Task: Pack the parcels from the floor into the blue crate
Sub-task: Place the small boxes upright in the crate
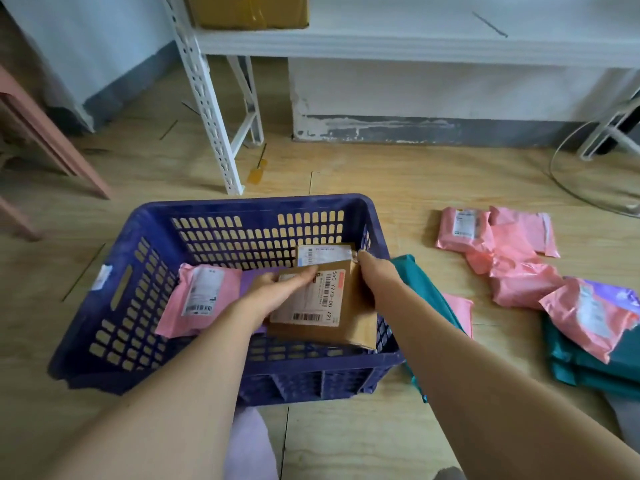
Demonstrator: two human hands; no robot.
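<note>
The blue crate [121, 271] stands on the floor in front of me. Both my hands reach into it and hold a brown cardboard parcel [349, 317] with a white label, tilted against the crate's right wall. My left hand [277, 289] grips its left edge, thumb on the label. My right hand [372, 271] holds its upper right corner. Behind it stands another brown parcel [323, 254]. A pink mailer [201, 296] leans inside at the left, with a purple one [250, 280] partly hidden beside it.
Pink mailers [505, 251] lie scattered on the wooden floor to the right, with teal bags [595, 368] and a pink-and-purple mailer [592, 313] nearer. A teal bag [422, 285] lies under my right arm. A white shelf leg [214, 126] stands behind the crate.
</note>
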